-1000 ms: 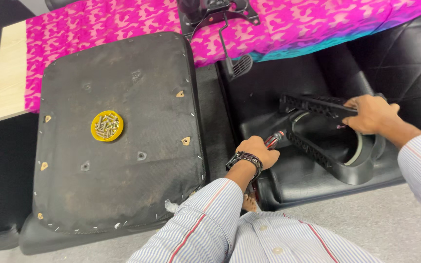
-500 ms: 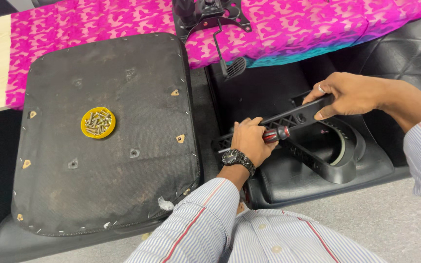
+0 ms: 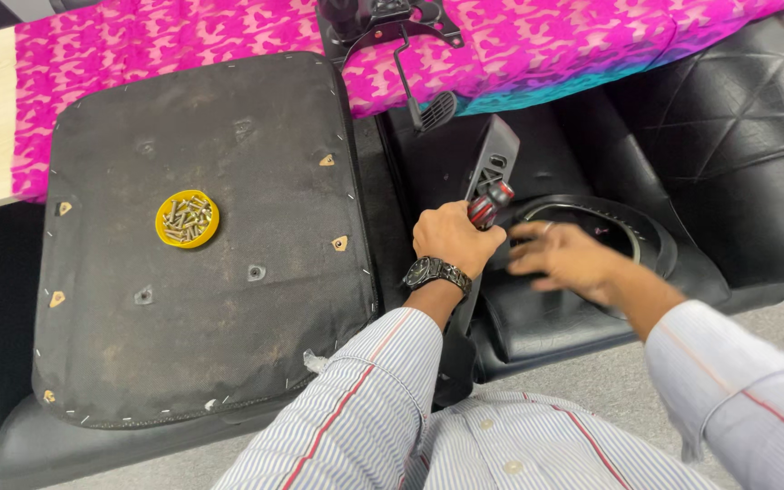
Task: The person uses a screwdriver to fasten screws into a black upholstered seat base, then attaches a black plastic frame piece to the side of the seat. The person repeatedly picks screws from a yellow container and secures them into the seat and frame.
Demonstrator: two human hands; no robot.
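Left hand [image 3: 454,240] grip closed around red-black screwdriver [image 3: 489,203], beside blurred, open right hand [image 3: 563,260].

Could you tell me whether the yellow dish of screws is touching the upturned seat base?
Touching. The head view shows the yellow dish of screws resting flat on the dark underside of the seat base, with no gap beneath it and well clear of both hands.

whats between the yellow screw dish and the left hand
In the head view, only the seat base's dark underside with a brass insert near its edge lies between the dish and the left hand.
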